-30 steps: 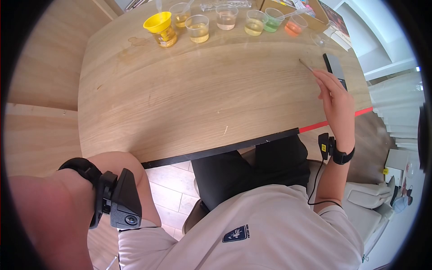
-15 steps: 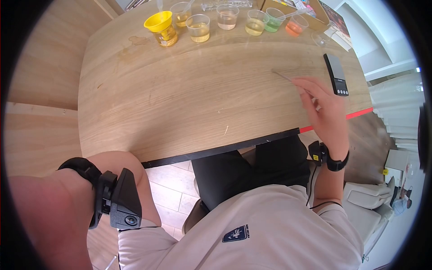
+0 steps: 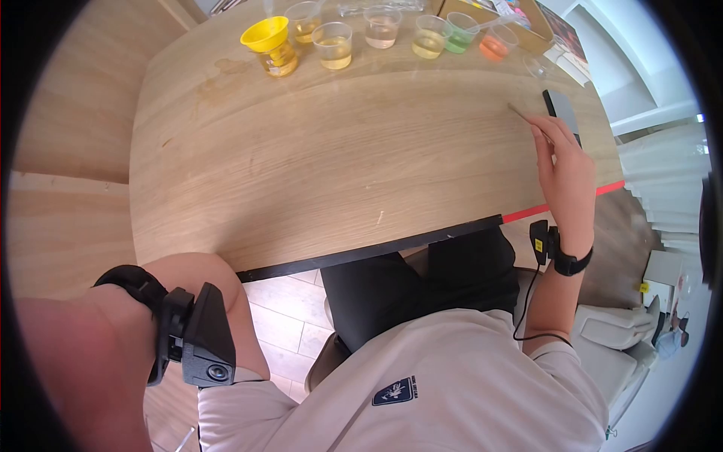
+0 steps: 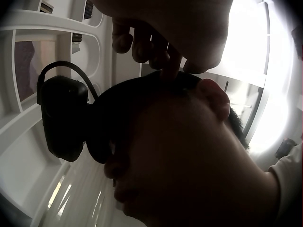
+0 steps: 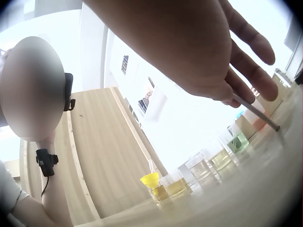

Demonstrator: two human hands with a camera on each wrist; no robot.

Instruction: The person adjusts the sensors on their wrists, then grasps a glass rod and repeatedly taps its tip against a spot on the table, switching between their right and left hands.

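Note:
Between thumb and fingers, my right hand [image 3: 566, 169] pinches a thin stick [image 3: 520, 114] over the right side of the table [image 3: 316, 151]. Part of a flat black and grey scale [image 3: 559, 109] is hidden behind this hand. The right wrist view shows the stick [image 5: 259, 113] slanting from the hand [image 5: 203, 52], its tip low over the tabletop. My left hand [image 4: 170, 30] is raised at the head in the left wrist view, fingers bent, at least one fingertip against the dark head strap [image 4: 137, 87]. It appears to hold nothing.
Along the far edge stand a yellow funnel [image 3: 265, 35] on a container and clear cups, including a pale yellow one [image 3: 334, 54], a green one [image 3: 458, 40] and an orange one [image 3: 494, 49]. A cardboard box [image 3: 533, 34] is at the back right.
My right hand swung left with the stick, uncovering the scale, then returned right and partly covers it again. The left arm has stayed almost still.

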